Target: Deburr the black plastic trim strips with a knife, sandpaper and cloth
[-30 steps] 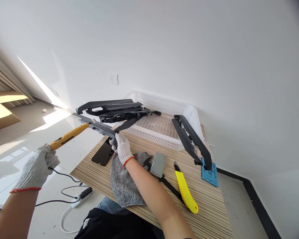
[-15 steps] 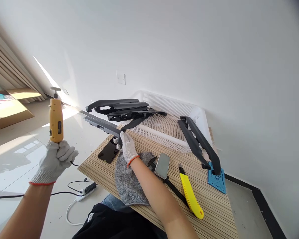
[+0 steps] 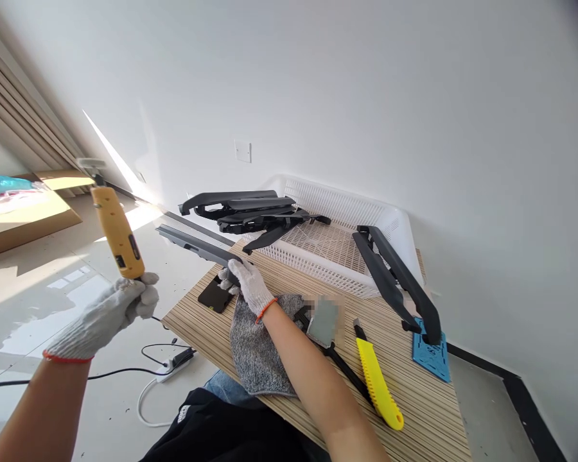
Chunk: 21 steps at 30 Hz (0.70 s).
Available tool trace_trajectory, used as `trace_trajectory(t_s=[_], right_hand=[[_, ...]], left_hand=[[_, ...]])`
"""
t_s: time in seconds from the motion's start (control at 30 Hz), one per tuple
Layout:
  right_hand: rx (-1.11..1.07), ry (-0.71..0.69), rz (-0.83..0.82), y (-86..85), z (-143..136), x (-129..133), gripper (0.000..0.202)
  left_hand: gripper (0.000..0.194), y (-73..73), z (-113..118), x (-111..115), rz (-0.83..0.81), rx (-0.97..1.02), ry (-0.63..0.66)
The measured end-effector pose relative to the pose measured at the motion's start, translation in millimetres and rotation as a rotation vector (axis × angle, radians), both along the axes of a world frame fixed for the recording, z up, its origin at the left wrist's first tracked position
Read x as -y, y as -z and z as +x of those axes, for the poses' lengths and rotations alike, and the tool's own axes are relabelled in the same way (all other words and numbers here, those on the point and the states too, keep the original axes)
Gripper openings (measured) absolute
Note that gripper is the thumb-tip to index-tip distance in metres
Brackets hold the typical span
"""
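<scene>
In a white work glove, my left hand is closed around the lower end of a yellow rotary tool, held upright and leaning left, with a blurred disc at its tip. My right hand, gloved too, grips the near end of a long dark grey plastic trim piece, which points away to the left. Below that hand lie a grey cloth and a black phone. A yellow utility knife and a black-handled tool with a flat grey-green head rest right of my forearm.
A white plastic basket stands against the wall, with several black trim pieces stacked across its left side. Another black pair leans over its right rim, above a blue plate. A power strip and cables lie on the floor.
The rotary tool has tipped further left at its top, and my left wrist has turned. The trim piece has turned slightly in my right hand. The whole view has shifted slightly.
</scene>
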State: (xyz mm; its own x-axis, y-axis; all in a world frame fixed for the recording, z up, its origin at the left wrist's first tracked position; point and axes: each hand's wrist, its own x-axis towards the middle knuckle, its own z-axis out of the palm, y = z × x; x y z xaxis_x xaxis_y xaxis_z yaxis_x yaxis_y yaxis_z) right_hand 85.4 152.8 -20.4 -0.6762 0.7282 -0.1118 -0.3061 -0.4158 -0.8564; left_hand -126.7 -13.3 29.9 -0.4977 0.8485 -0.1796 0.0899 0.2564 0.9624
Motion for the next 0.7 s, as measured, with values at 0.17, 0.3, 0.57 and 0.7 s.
trace_trajectory(t_s=[0.17, 0.3, 0.57, 0.7], right_hand=[[-0.102, -0.154, -0.024, -12.2, -6, 13, 0.04], [-0.186, -0.209, -0.078, -24.0, -26, 25, 0.033], [-0.313, -0.23, -0.028, -64.2, -50, 26, 0.018], [-0.106, -0.169, 0.079, -73.7, -56, 24, 0.019]], left_hand=[[0.052, 24.9, 19, 27, -0.061, 0.11, 0.267], [0.055, 36.4, 40, 39, -0.115, 0.17, 0.379], [0.064, 47.7, 59, 40, -0.162, 0.216, 0.328], [0.067, 47.7, 61, 37, -0.194, 0.191, 0.373]])
